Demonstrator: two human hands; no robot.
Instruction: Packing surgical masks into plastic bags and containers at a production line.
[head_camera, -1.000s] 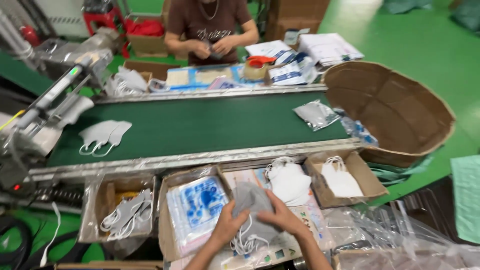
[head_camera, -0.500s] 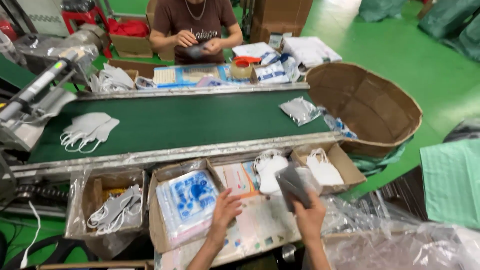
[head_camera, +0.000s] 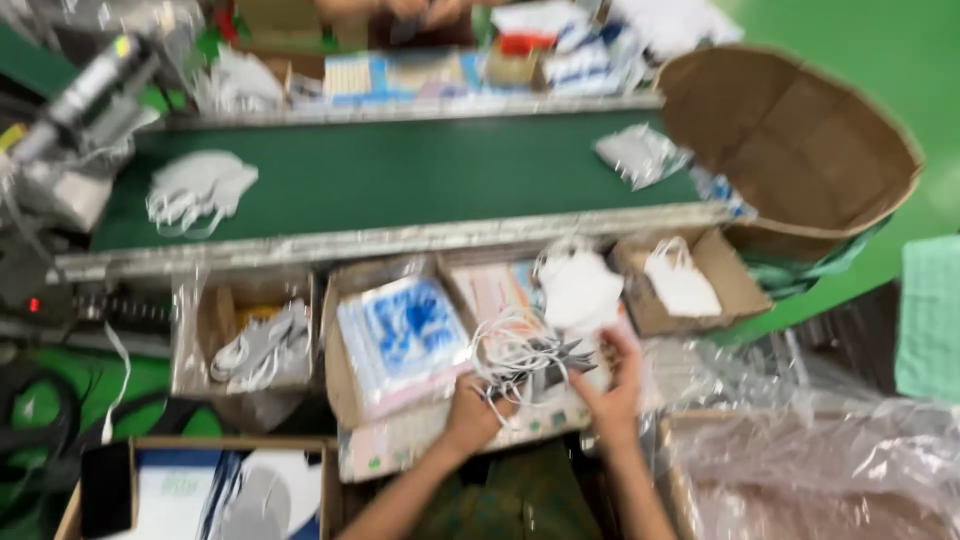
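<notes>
My left hand (head_camera: 470, 408) and my right hand (head_camera: 612, 385) hold between them a small stack of grey face masks (head_camera: 545, 362) with tangled white ear loops, just above a flat printed sheet on my work surface. The frame is blurred, so the exact grip is unclear. Left of my hands lies a box of blue-and-white printed bags (head_camera: 400, 335). Behind them sit white masks (head_camera: 578, 288) and a cardboard box with more white masks (head_camera: 682, 285).
A green conveyor belt (head_camera: 400, 170) crosses the view, carrying a pile of white masks (head_camera: 195, 190) at left and a clear packet (head_camera: 640, 155) at right. A big cardboard bin (head_camera: 790, 150) stands at right. Another person's hands work beyond the belt. Clear plastic wrap (head_camera: 800, 450) lies at lower right.
The right hand brought the grey stack back to the middle, and the left hand joined it. The view tilted downward, so the person across the belt is mostly out of frame.
</notes>
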